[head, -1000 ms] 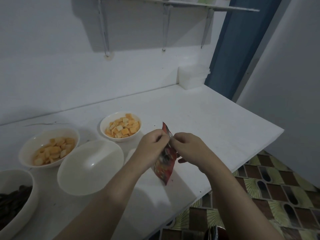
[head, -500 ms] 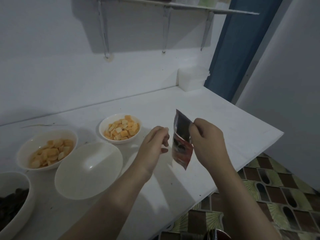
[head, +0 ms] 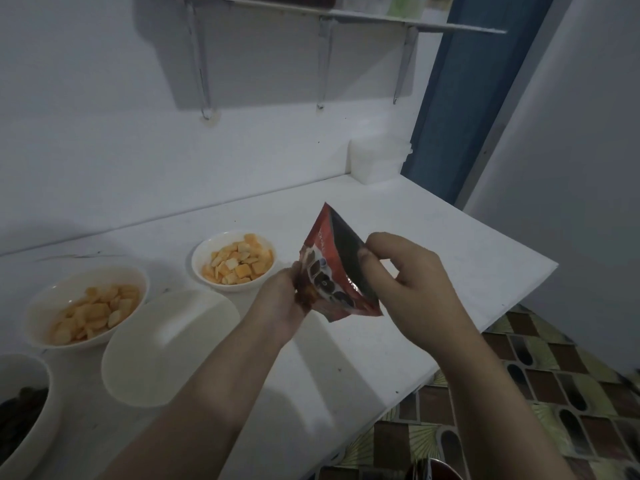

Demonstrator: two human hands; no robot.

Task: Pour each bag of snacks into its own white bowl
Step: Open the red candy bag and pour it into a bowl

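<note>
**Both hands pinch the red snack bag above the counter**

Left hand (head: 282, 303) pinches the lower left edge of the red snack bag (head: 332, 271) between thumb and fingertips. Right hand (head: 412, 275) pinches the upper right side of the same bag, thumb and index finger closed on the dark panel, the remaining fingers curled loosely below. The bag is held in the air, tilted, with one corner pointing up and its printed face toward the camera. It sits above the white counter (head: 433, 254), just right of the bowls.

Bowl layout on the counter:
- An empty white bowl (head: 169, 348) lies nearest the left forearm.
- A small white bowl (head: 233, 261) behind it holds orange and pale square crackers.
- A larger white bowl (head: 86, 306) to the left holds pale yellow-orange pieces.
- A fourth white bowl (head: 31, 417), at the lower left frame edge, holds dark pieces and is partly cut off.

A translucent white container (head: 377, 161) stands at the back corner of the counter, against the wall, beneath a wall shelf (head: 346, 20).
</note>
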